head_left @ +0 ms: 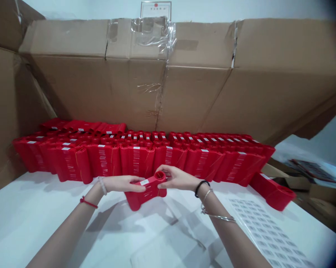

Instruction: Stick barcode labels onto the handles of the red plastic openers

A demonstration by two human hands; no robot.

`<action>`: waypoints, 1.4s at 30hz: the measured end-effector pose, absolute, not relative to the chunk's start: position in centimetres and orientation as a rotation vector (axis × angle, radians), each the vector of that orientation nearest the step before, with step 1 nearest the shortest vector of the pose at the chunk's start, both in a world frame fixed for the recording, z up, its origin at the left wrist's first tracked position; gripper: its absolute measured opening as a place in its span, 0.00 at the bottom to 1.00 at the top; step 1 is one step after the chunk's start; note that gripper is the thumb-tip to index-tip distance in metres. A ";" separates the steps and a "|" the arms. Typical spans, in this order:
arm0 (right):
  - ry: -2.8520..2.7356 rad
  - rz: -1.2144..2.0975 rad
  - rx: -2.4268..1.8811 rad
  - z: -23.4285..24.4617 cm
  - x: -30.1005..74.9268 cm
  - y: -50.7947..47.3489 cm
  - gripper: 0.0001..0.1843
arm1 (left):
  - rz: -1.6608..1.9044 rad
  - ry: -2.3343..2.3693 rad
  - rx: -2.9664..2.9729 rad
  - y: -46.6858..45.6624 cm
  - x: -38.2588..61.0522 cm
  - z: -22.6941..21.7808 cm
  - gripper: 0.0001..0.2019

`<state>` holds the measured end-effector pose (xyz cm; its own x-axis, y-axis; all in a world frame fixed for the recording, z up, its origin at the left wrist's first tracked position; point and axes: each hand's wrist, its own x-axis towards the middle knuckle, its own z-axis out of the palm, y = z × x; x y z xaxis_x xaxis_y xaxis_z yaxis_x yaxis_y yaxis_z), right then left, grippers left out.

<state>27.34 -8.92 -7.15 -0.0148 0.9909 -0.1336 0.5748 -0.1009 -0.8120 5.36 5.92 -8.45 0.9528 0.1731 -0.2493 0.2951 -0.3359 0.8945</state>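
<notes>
Together, left hand (pixel 121 184), right hand (pixel 177 178), red spool (pixel 148 196)

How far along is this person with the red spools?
Done, it seems: rows of labelled red spools against a cardboard box. In hand: the left hand and right hand grip one white-labelled spool. Left: a sheet of barcode stickers on the table.

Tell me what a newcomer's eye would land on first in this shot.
A long bank of red barcode-labelled cartridges fills the middle of the view, lined up on a white table against a wall of brown cardboard. In front of the bank, the left hand and right hand hold one red cartridge between them. A sheet of barcode labels lies at the lower right.
</notes>
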 end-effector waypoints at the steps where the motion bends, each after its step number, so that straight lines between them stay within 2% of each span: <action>1: -1.629 0.974 -1.786 -7.1 27.8 -9.2 0.24 | -0.123 0.356 1.994 6.1 5.4 -8.3 0.31; 7: -1.702 0.848 -2.165 -6.1 28.1 -9.6 0.23 | 0.056 0.465 2.322 5.9 5.9 -7.9 0.22; 10: -1.773 0.715 -2.181 -5.6 26.3 -9.5 0.23 | 0.102 0.452 2.390 5.4 6.0 -8.5 0.29; 12: -1.841 0.622 -2.167 -5.5 24.8 -9.7 0.20 | 0.113 0.426 2.410 4.8 6.1 -9.3 0.30; 14: -1.911 0.565 -2.199 -5.8 23.7 -9.7 0.13 | 0.105 0.410 2.419 4.3 6.4 -10.3 0.19; 16: -1.934 0.476 -2.305 -6.2 23.0 -9.7 0.09 | 0.106 0.413 2.415 4.1 7.0 -11.3 0.13; 22: -2.021 0.261 -2.508 -7.1 21.8 -9.6 0.11 | 0.094 0.412 2.380 3.5 7.7 -12.4 0.11; 25: -2.072 0.259 -2.512 -6.8 21.6 -9.8 0.13 | 0.096 0.408 2.360 3.6 7.3 -12.5 0.17; 28: -2.081 0.340 -2.503 -6.1 22.1 -10.1 0.15 | 0.113 0.442 2.275 4.5 7.3 -13.6 0.32; 30: -2.065 0.462 -2.494 -5.6 23.0 -10.5 0.20 | 0.205 0.455 2.045 5.3 7.8 -15.2 0.37; 33: -2.007 0.633 -2.483 -4.9 24.5 -11.3 0.27 | 0.360 0.445 1.679 6.0 9.0 -17.9 0.39; 36: -1.950 0.754 -2.478 -5.0 25.5 -11.8 0.25 | 0.417 0.503 1.575 6.4 10.0 -20.0 0.42; 39: -1.901 0.845 -2.439 -5.9 25.8 -11.6 0.23 | 0.448 0.567 1.488 6.6 10.4 -20.8 0.40; 42: -1.819 0.874 -2.374 -6.8 26.4 -11.7 0.26 | 0.455 0.571 1.404 6.7 10.0 -20.8 0.39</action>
